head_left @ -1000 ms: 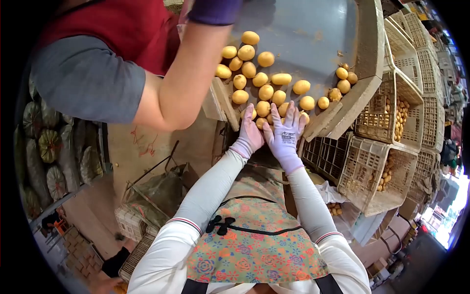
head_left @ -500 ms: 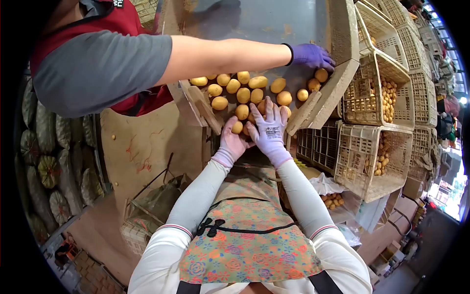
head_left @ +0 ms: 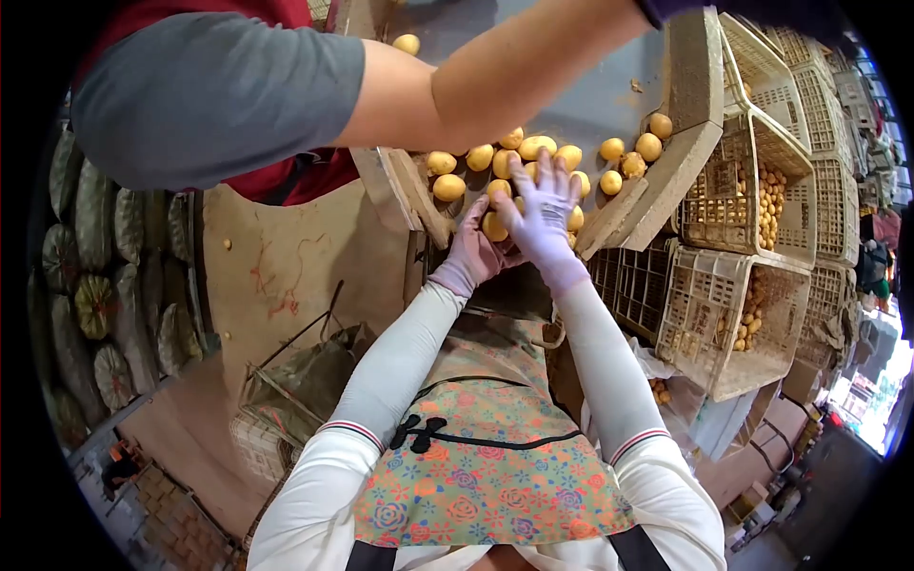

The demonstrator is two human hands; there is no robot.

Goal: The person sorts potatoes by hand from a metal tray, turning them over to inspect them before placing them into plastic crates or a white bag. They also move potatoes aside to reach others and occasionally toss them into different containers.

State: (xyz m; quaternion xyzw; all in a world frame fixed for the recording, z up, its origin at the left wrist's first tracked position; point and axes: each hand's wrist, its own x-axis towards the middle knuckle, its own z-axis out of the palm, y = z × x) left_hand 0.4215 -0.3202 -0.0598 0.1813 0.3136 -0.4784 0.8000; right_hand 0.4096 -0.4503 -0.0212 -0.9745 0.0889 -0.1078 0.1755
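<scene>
Small yellow potatoes (head_left: pixel 448 187) lie bunched at the narrow lower end of a sloping metal chute (head_left: pixel 571 95) with wooden sides. My right hand (head_left: pixel 545 214), in a pale lilac glove, rests over several of them with its fingers spread. Gloved alike, my left hand (head_left: pixel 476 249) is cupped at the chute's mouth, its fingers partly hidden, beside a potato (head_left: pixel 494 226) between the two hands. It does not look closed around anything.
A co-worker's bare arm (head_left: pixel 495 76) crosses above the chute from the left. Plastic crates (head_left: pixel 743 181) holding potatoes are stacked at the right. Full sacks (head_left: pixel 95 219) stand along the left, and a crate with a dark bag (head_left: pixel 295 381) sits on the floor.
My right hand has moved forward onto the potatoes. Potatoes have shifted and bunched near my hands. The co-worker's gloved hand has lifted away from the chute's right side toward the upper right.
</scene>
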